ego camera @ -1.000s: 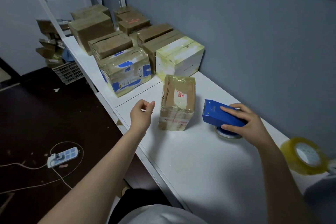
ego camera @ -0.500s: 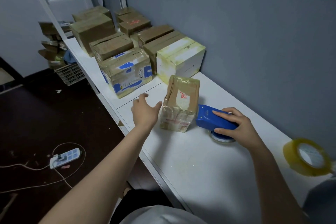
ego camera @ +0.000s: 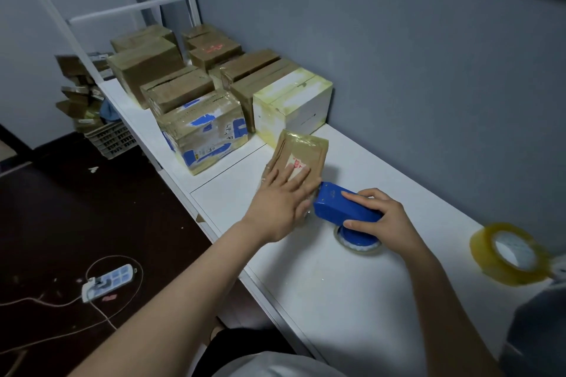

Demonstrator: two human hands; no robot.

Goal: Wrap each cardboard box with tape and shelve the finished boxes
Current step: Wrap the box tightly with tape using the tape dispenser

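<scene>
A small brown cardboard box [ego camera: 301, 154], wrapped in glossy clear tape, stands tilted on the white table [ego camera: 337, 285]. My left hand [ego camera: 280, 203] lies flat on its near face with the fingers straight. My right hand [ego camera: 381, 219] grips a blue tape dispenser [ego camera: 341, 206] whose front end touches the box's lower right edge. The dispenser's tape roll [ego camera: 358, 243] rests on the table under it.
Several taped boxes [ego camera: 205, 128] crowd the white shelf surface at the back left, against the grey wall. A spare roll of yellowish tape [ego camera: 510, 254] lies at the right edge. On the dark floor to the left are a power strip [ego camera: 108, 281] and a crate [ego camera: 111, 139].
My left hand moved from beside the box onto its near face. My right hand slid the blue dispenser left until it met the box, which now leans back.
</scene>
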